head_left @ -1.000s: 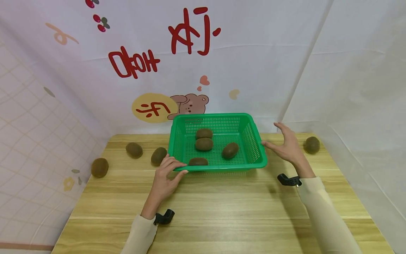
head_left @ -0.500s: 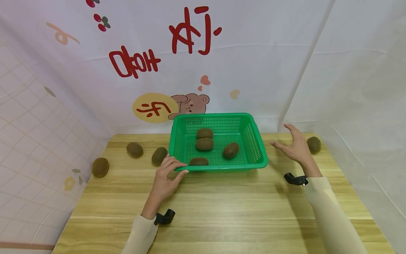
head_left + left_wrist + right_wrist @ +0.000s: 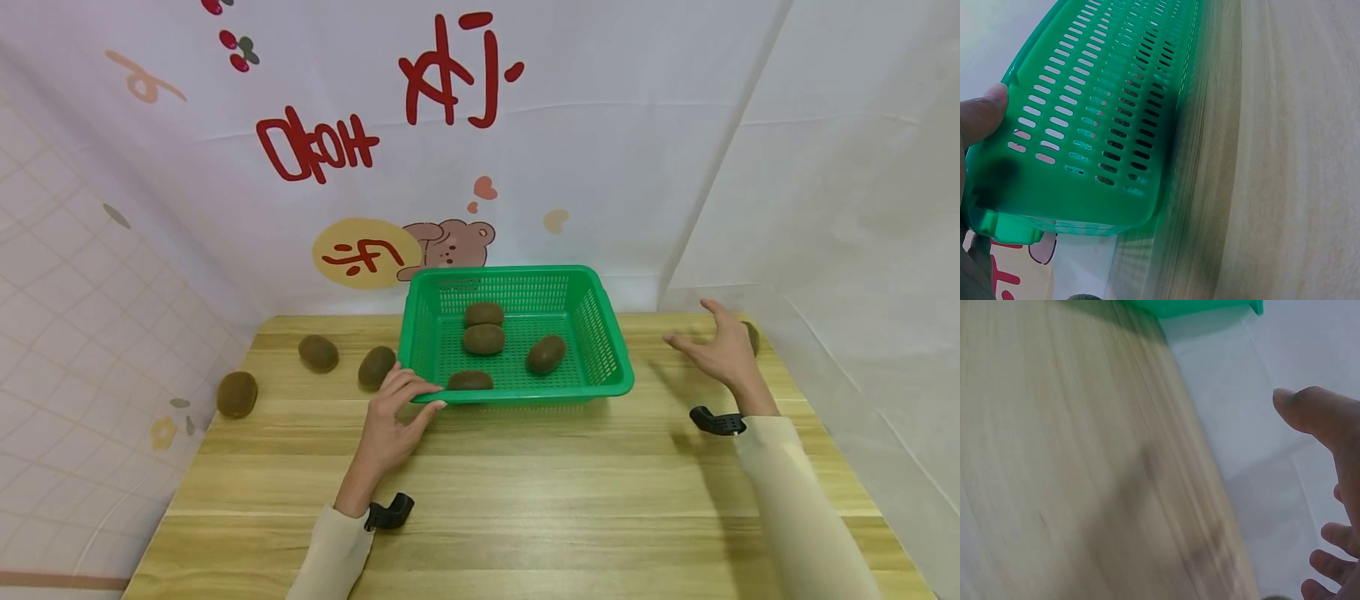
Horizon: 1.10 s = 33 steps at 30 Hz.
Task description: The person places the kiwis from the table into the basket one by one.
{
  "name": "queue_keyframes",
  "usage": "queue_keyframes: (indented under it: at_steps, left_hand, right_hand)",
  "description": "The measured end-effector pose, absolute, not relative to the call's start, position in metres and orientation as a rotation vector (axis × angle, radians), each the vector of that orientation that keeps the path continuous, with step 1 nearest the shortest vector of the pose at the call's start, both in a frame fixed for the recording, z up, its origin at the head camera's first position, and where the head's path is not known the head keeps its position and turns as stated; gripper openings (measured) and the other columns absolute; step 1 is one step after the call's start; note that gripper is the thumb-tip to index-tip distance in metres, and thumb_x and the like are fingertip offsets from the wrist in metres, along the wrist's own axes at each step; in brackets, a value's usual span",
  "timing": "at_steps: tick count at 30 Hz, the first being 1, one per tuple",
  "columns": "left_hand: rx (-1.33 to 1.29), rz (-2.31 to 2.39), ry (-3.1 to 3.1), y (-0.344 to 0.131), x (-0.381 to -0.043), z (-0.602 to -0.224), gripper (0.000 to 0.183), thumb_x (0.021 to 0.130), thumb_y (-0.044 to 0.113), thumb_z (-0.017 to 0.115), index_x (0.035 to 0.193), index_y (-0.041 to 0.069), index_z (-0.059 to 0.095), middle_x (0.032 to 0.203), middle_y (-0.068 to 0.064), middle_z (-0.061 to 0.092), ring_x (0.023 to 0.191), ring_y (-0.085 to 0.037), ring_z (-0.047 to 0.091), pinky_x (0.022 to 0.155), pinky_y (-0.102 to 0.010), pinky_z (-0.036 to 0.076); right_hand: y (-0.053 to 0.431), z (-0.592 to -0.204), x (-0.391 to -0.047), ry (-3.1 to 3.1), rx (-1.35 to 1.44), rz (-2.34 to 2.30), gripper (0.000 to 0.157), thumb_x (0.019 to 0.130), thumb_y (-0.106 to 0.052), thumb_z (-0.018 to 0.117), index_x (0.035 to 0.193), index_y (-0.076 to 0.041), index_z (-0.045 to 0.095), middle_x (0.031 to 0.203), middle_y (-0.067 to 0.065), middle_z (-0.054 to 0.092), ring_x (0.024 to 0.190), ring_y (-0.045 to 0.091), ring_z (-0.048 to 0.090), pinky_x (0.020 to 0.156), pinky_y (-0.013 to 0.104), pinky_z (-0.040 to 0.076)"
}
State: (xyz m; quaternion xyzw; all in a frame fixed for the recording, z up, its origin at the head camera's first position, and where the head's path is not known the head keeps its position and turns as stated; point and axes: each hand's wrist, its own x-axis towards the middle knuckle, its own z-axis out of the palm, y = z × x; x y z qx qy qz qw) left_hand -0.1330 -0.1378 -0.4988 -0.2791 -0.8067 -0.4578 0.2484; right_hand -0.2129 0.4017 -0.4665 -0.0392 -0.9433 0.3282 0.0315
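A green plastic basket [image 3: 517, 397] stands at the back of the table with several brown kiwis inside, one of them a kiwi [image 3: 546, 354] lying apart at the right. My left hand [image 3: 392, 425] holds the basket's front left corner, fingers over the rim and thumb on the outer side, as the left wrist view also shows its thumb [image 3: 985, 115] there. My right hand [image 3: 722, 354] is in the air right of the basket, fingers spread and holding nothing. Just behind it, a kiwi [image 3: 752, 337] on the table is mostly hidden by the hand.
Left of the basket lie three more kiwis: one kiwi [image 3: 377, 368] close by it, another kiwi [image 3: 318, 353] further left, and a kiwi [image 3: 237, 394] at the table's left edge. White printed cloth [image 3: 600, 167] hangs behind the wooden table [image 3: 525, 500].
My right hand has moved away from the basket's right side, further right toward the kiwi there, which it now partly covers. My left hand and the basket have stayed put.
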Motion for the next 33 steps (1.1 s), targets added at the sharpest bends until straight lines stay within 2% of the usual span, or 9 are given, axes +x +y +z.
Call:
queue_keyframes:
  at_steps: [9,13,22,33]
  left_hand:
    - [-0.763,-1.238,-2.199,-0.137,-0.133,-0.498,0.023,0.083,0.003,0.083,0.103,0.014,0.078,0.094,-0.003,0.071,0.098,-0.022,0.06,0.124,-0.063,0.029]
    - [-0.76,-1.235,-2.203,-0.137,-0.132,-0.498,0.022,0.084,0.004,0.083,0.103,0.014,0.078,0.094,-0.002,0.071,0.099,-0.021,0.06,0.125,-0.061,0.029]
    - [-0.756,-1.233,-2.216,-0.138,-0.133,-0.499,0.022,0.084,0.007,0.084,0.104,0.015,0.078,0.095,0.0,0.07,0.101,-0.02,0.06,0.126,-0.058,0.029]
    - [-0.758,-1.222,-2.212,-0.138,-0.132,-0.499,0.022,0.084,0.007,0.084,0.103,0.014,0.078,0.095,0.0,0.071,0.101,-0.02,0.06,0.125,-0.06,0.029]
  right_hand:
    - [0.426,-0.467,-0.208,-2.872,-0.189,1.065,0.108,0.092,-0.056,0.071,0.165,-0.005,0.009,0.168,0.032,0.006,0.152,0.059,0.01,0.116,0.08,0.019]
    - [0.436,-0.47,-0.208,-2.856,-0.204,1.043,0.108,0.092,-0.055,0.071,0.165,-0.003,0.011,0.167,0.033,0.01,0.151,0.06,0.013,0.115,0.079,0.022]
    - [0.454,-0.479,-0.208,-2.841,-0.287,1.083,0.107,0.093,-0.056,0.068,0.165,-0.004,0.008,0.168,0.032,0.006,0.151,0.061,0.01,0.114,0.081,0.022]
    - [0.471,-0.487,-0.21,-2.86,-0.36,1.108,0.107,0.095,-0.057,0.065,0.165,-0.003,0.003,0.168,0.033,0.003,0.15,0.061,0.009,0.113,0.08,0.022]
